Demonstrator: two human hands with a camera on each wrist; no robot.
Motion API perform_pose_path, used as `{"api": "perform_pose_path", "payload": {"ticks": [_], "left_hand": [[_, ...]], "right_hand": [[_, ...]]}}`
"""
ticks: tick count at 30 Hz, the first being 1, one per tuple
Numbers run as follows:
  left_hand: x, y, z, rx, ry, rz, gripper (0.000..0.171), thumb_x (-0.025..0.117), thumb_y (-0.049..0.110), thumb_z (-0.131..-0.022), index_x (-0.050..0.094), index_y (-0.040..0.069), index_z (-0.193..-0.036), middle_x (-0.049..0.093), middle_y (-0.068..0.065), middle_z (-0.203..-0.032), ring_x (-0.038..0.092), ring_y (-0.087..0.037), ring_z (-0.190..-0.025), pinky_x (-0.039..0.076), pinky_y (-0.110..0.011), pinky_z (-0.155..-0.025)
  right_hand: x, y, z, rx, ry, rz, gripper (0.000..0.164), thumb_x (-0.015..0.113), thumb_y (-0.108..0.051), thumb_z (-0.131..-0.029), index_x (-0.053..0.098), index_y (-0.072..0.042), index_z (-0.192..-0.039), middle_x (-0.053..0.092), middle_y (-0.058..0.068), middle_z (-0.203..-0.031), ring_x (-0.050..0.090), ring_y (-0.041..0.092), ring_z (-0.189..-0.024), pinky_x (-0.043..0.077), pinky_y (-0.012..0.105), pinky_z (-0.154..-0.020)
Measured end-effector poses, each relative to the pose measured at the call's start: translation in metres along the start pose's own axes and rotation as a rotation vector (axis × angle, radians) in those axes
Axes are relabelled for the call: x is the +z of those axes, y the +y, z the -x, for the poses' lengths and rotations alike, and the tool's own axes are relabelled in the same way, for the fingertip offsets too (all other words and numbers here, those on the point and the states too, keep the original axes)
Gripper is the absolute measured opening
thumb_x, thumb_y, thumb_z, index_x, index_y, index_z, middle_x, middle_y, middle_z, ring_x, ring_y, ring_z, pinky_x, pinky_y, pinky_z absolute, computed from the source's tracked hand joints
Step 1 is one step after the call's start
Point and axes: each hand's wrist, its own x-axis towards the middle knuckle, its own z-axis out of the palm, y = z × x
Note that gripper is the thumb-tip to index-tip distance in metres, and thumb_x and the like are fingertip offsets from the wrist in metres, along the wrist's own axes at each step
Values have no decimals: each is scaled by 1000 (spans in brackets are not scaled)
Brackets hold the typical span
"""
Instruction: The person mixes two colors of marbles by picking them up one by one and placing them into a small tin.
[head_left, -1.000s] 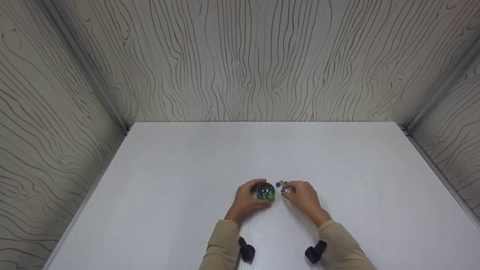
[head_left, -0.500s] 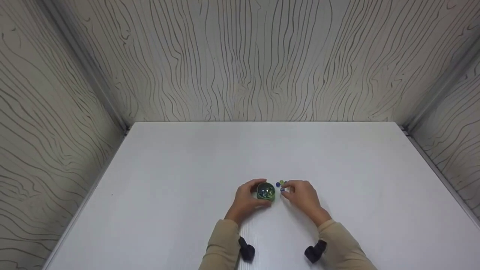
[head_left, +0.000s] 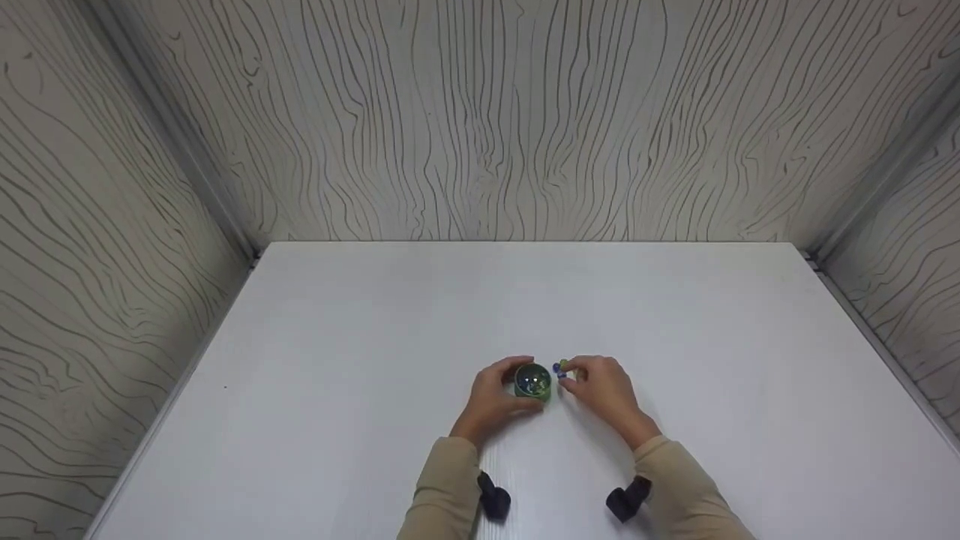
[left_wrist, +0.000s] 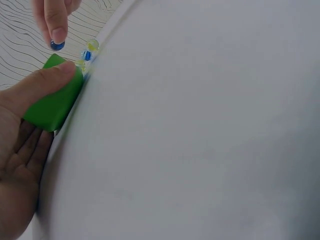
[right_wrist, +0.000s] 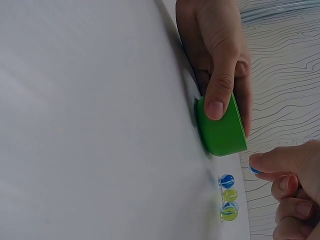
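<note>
A small green cup point(head_left: 533, 394) stands on the white table; in the head view its inside shows glossy blue and yellow-green. My left hand point(head_left: 496, 399) grips it from the left, thumb on the near side and fingers round the far side. Between the thumb and a finger of my right hand point(head_left: 606, 390), a blue glass marble point(right_wrist: 254, 170) is pinched close to the cup's rim. Beyond that hand, a blue marble point(right_wrist: 227, 181) and a yellow-green marble point(right_wrist: 230, 195) lie in a short row with others, partly covered by the right fingers in the head view.
The white table point(head_left: 360, 322) spreads around both hands. Wood-grain patterned panels point(head_left: 480, 120) rise at its back and sides. A black wrist camera point(head_left: 494, 501) sits by the left sleeve, another black camera point(head_left: 628, 500) by the right sleeve.
My right hand has shifted slightly left and away from me with the blue marble, nearer to the cup. My left hand and the cup have stayed put.
</note>
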Motion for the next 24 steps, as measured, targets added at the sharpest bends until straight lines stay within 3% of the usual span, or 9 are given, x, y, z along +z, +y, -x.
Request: {"api": "perform_pose_path", "payload": {"ticks": [10,17,24], "left_hand": [[0,0,0,0,7,-5,66,87,16,-66,61,13,-127,66,-3,-128,59,-21,-123,44,-38,-113],[0,-2,0,-5,5,-2,67,87,17,-66,61,14,-128,65,-3,-130,58,-21,-125,43,-38,-115],[-1,-2,-1,13,7,-11,67,87,17,-65,61,12,-127,66,-4,-128,58,-22,-125,43,-36,-115]], "right_hand": [[1,-3,-2,-28,10,-20,13,74,-7,-79,76,-6,-92,75,8,-87,44,10,-62,31,18,-53],[3,-6,-2,-27,10,-18,13,75,-7,-78,76,-7,-91,59,0,-62,41,7,-57,28,16,-49],[4,-8,-3,-57,42,6,12,77,-8,-76,77,-8,-88,57,-1,-58,39,6,-55,29,15,-49]]}}
